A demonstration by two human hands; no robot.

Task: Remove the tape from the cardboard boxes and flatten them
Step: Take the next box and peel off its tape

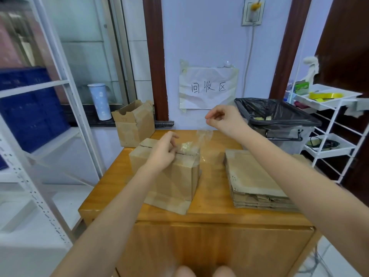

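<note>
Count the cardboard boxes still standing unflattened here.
2: the taped box under the left hand on the table, and an open box behind the table's far left corner. Others may be hidden.

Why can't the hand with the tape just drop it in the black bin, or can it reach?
Probably yes. The right hand pinches the tape up in the air, and the bin stands open just beside it, with nothing between. But the tape's other end looks stuck to the box.
</note>
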